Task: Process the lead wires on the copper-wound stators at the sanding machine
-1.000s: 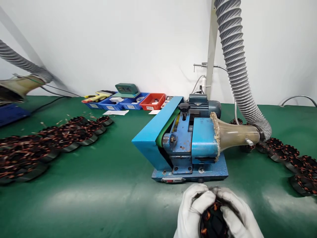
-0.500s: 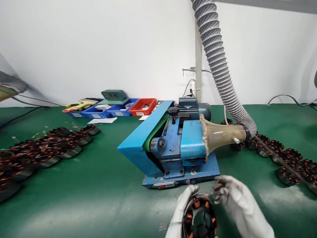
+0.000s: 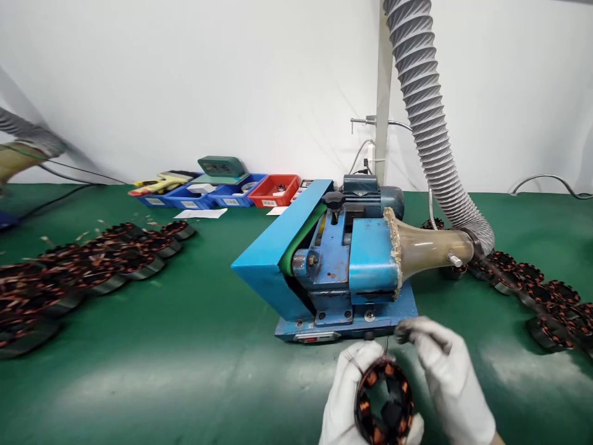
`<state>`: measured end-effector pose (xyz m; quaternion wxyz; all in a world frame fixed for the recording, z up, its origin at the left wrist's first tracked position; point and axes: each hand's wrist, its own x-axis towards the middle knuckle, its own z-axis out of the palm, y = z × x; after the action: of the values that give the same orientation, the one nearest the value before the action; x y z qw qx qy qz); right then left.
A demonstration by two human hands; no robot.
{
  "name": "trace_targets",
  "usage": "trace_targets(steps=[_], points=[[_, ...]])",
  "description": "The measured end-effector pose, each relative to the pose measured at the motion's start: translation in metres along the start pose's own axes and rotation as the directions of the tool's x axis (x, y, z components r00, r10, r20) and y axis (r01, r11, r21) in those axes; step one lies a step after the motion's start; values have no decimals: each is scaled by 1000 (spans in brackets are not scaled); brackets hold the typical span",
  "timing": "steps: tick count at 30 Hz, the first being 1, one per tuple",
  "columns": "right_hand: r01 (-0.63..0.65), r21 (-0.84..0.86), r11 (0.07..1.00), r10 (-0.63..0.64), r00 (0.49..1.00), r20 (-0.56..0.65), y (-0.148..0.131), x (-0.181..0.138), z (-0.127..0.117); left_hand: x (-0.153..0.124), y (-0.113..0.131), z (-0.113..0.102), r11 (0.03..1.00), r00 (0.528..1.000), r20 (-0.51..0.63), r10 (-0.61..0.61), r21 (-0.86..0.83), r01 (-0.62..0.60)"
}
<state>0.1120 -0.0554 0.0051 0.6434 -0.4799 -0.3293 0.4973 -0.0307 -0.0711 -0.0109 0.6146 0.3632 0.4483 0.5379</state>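
Note:
My left hand (image 3: 343, 395), in a white glove, is closed around a ring-shaped motor stator (image 3: 362, 413) with copper windings and a dark rim. Its open ring faces me, and thin wire leads (image 3: 386, 347) stick up from the top edge. My right hand (image 3: 442, 364), also in a white glove, is just right of the leads and above the stator. The thumb and fingers are pinched together and their tips look dark. Whether anything sits between them is too small to make out.
A blue belt sander (image 3: 327, 259) stands ahead, its extraction nozzle (image 3: 430, 250) joined to a grey hose (image 3: 430, 93). Several wound stators (image 3: 139, 262) lie at left, more stators (image 3: 551, 309) at right. Blue bins (image 3: 192, 199) and a red bin (image 3: 275, 193) line the back.
The view has shifted, so the sander sits slightly further right and higher. My right hand has moved a little up from the stator's leads. The stator stays in my left hand.

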Motion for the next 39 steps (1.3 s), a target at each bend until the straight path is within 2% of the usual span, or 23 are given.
trace_targets(steps=[2, 3, 6, 9, 12, 17, 24, 26, 27, 29, 31, 32, 33, 34, 35, 37, 38, 39], points=[[35, -178, 983, -14, 993, 119, 12, -7, 10, 13, -4, 5, 997, 999, -23, -49, -57, 48], [51, -227, 973, -22, 992, 127, 17, -8, 15, 20, -6, 8, 993, 996, -34, -80, -91, 77], [54, -304, 951, -39, 998, 52, 29, -4, 27, 37, -10, 18, 971, 980, -113, -163, -192, 139], [62, -309, 949, -58, 998, 23, 33, 9, 32, 49, -9, 27, 961, 968, -174, -181, -241, 136], [91, -327, 941, -92, 996, 13, 33, 18, 33, 56, -7, 30, 961, 976, -154, -155, -253, 113], [64, -317, 946, -60, 998, 21, 32, 20, 31, 58, -5, 31, 975, 986, -125, -107, -206, 80], [30, -321, 947, -36, 999, -15, 29, 13, 25, 56, -1, 40, 936, 974, -102, -204, -310, 164], [40, -332, 943, -45, 999, -8, 30, 8, 22, 53, 1, 41, 857, 941, -68, -330, -440, 269], [47, -337, 940, -50, 999, -1, 30, 5, 21, 51, 2, 41, 775, 907, -31, -420, -532, 341], [64, -347, 936, -65, 998, 9, 31, -1, 20, 46, 4, 39, 552, 819, 67, -569, -708, 441], [86, -359, 929, -84, 996, 21, 32, -7, 20, 41, 5, 36, 351, 754, 171, -634, -805, 477], [99, -364, 926, -96, 995, 25, 33, -9, 21, 39, 5, 34, 289, 742, 202, -639, -831, 476], [111, -369, 923, -109, 994, 27, 33, -10, 22, 38, 5, 32, 269, 742, 209, -637, -841, 469], [120, -373, 920, -116, 993, 33, 33, -11, 23, 37, 4, 29, 330, 763, 179, -621, -824, 462], [126, -377, 918, -122, 992, 32, 33, -10, 25, 37, 3, 27, 456, 802, 117, -585, -770, 445], [130, -380, 916, -129, 991, 28, 33, -6, 28, 40, 0, 24, 746, 899, -23, -438, -567, 349], [130, -380, 916, -130, 991, 26, 32, -3, 30, 43, -1, 23, 840, 932, -60, -358, -457, 293], [129, -379, 916, -130, 991, 22, 32, 1, 32, 46, -2, 22, 892, 952, -82, -295, -380, 243]])
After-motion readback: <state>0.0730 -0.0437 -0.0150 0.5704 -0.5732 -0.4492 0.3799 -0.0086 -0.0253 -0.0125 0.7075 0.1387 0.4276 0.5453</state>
